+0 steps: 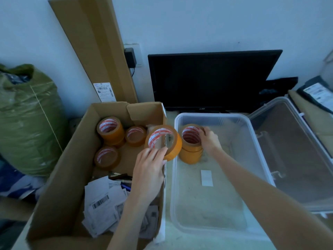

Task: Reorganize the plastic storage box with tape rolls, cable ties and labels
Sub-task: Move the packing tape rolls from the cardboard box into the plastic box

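The left hand (149,170) has its fingers grasping an orange-brown roll of packing tape (163,141), tilted above the open brown cardboard box's (59,177) right wall. At three o'clock from it, the right hand (209,139) grips the top of a stack of matching tape rolls (191,148) standing in the clear plastic storage box's (234,134) ten o'clock corner.

Orange tape rolls (191,143) stacked in clear plastic box (252,141), far-left corner
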### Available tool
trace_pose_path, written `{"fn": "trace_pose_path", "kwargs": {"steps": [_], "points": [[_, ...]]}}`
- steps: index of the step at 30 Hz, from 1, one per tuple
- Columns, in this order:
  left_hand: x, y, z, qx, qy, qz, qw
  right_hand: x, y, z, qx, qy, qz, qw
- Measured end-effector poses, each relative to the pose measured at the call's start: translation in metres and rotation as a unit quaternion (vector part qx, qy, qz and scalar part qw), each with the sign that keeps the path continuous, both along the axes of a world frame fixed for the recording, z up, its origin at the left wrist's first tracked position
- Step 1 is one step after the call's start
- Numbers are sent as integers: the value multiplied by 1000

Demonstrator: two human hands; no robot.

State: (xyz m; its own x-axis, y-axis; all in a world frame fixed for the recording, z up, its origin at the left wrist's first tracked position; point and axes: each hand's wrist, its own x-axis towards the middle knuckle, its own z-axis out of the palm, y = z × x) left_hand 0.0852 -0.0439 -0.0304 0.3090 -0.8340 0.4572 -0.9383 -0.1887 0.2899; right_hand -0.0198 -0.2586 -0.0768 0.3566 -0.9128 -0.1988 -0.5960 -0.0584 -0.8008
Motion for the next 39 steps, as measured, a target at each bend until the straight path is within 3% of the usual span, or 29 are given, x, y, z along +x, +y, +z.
{"fn": "trace_pose_path", "kwargs": {"steps": [7,11,16,18,23,26,32,39], "points": [[1,-8,2,13,-13,-27,999,-7,-1,13,-10,5,12,1000],[2,-10,6,19,-36,-36,999,-17,13,40,-71,-93,7,993],[-1,-15,11,12,-86,-63,994,-26,43,80,17,-219,64,974],[-4,-17,12,-1,-106,-86,991,-31,55,89,29,-213,88,973],[-10,-21,8,-11,-123,-116,986,-36,55,90,-71,-91,82,990],[-11,-30,9,-8,-97,-117,988,-33,47,82,-105,-72,52,991],[0,-41,2,-2,54,-30,998,-23,20,64,-119,-76,-14,990],[15,-38,-6,-28,87,36,995,-9,3,38,-56,-91,-60,992]]}}
